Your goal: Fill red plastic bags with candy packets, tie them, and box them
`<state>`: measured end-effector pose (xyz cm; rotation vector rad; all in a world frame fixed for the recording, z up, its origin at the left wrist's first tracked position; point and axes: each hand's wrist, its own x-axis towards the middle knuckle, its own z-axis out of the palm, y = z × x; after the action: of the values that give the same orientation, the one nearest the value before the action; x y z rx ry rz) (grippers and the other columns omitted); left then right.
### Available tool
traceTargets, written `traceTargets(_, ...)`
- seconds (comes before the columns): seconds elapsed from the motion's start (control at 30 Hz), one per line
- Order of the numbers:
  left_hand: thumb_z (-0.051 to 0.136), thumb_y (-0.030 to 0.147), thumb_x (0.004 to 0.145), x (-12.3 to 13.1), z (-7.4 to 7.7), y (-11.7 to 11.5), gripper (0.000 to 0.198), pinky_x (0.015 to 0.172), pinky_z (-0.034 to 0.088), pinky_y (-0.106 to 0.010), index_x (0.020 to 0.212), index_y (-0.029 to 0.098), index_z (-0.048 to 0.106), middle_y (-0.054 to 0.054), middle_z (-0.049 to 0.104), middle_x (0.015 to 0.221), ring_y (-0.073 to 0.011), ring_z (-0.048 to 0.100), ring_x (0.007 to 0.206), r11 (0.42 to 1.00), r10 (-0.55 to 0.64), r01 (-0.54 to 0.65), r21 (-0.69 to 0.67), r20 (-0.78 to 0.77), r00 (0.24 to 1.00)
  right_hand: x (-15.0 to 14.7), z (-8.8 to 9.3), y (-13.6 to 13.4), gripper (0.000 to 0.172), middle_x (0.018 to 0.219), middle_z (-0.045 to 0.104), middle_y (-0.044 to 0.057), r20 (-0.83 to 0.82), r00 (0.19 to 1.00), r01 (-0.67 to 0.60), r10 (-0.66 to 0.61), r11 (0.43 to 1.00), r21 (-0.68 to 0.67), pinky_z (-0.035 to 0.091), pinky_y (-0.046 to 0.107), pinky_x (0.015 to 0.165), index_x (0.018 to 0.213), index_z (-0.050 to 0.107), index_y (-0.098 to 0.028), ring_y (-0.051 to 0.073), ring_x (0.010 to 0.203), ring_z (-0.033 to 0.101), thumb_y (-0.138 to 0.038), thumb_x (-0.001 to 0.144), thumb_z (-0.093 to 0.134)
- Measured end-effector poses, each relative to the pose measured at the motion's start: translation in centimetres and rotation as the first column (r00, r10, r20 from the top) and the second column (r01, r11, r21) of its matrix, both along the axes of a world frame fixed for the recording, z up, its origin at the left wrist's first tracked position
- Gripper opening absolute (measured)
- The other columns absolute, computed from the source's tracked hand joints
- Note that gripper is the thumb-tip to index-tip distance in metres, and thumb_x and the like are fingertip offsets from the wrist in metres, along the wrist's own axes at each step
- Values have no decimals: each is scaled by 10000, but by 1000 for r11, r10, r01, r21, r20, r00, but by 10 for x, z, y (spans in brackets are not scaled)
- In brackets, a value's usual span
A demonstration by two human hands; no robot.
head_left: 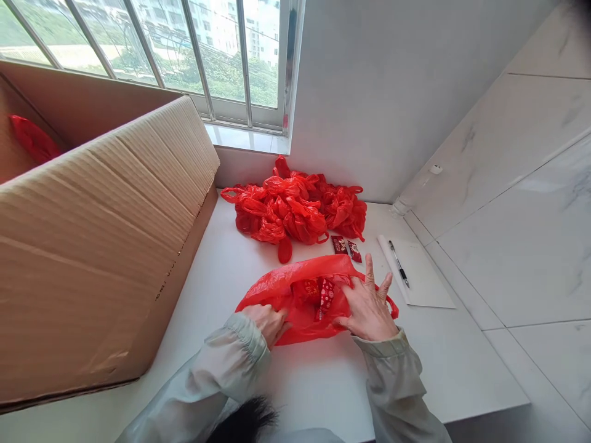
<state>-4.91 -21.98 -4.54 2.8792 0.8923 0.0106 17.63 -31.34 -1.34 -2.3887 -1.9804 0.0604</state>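
Note:
A red plastic bag (272, 286) lies spread on the white table in front of me, its mouth held wide. Inside it are small red printed packets (327, 296), one with a white pattern and another with gold marks. My left hand (268, 321) is closed on the bag's left rim, fingers curled into the mouth. On the right side, my right hand (369, 307) has its fingers spread, some reaching into the mouth and others raised above the rim. Those fingertips inside the bag are partly hidden. Just beyond the bag lie two dark red packets (339, 245).
Several knotted red plastic bags (295, 209) are heaped against the wall. A large cardboard box (101, 246) stands at left, with something red (34, 140) inside. On the right, a pen (399, 264) rests on white paper (429, 280) near a clear bottle (406, 202).

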Motion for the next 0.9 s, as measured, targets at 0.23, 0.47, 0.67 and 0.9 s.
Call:
traceTargets(0.23, 461, 80, 869, 30, 12, 29, 491, 637, 559, -315, 1322, 256, 531, -134, 582, 1313, -249, 719, 868, 994, 111, -110, 13, -124, 986, -36, 2, 19, 340, 1266, 578, 139, 24, 996, -92, 89, 980, 176, 65, 792, 1051, 1129, 659, -210, 450, 1452, 120, -351, 822, 696)
traceTargets(0.47, 554, 21, 782, 33, 14, 43, 542, 770, 580, -392, 1296, 191, 545, -180, 523, 1394, -304, 688, 1005, 996, 82, -84, -12, -142, 986, -44, -22, 45, 533, 1214, 607, 186, -27, 998, -60, 63, 993, 98, 97, 782, 1047, 1287, 569, -155, 449, 1449, 145, -311, 795, 704)
traceTargets(0.67, 811, 93, 574, 30, 5, 41, 615, 788, 574, -467, 1159, 134, 624, -220, 551, 1335, -406, 608, 1113, 996, 40, -51, -76, -143, 989, -14, -24, 31, 211, 1031, 686, 128, -41, 998, -33, 44, 968, 249, 118, 733, 1078, 1018, 688, -183, 388, 1431, 258, -260, 913, 522)
traceTargets(0.9, 855, 127, 535, 33, 0, 33, 743, 791, 565, -504, 1227, 154, 587, -225, 485, 1401, -402, 593, 1097, 997, 12, -22, -80, -131, 991, 6, -34, 16, 247, 987, 709, 114, -129, 991, 32, 17, 930, 367, 172, 684, 1090, 1003, 679, -172, 369, 1416, 297, -293, 900, 490)
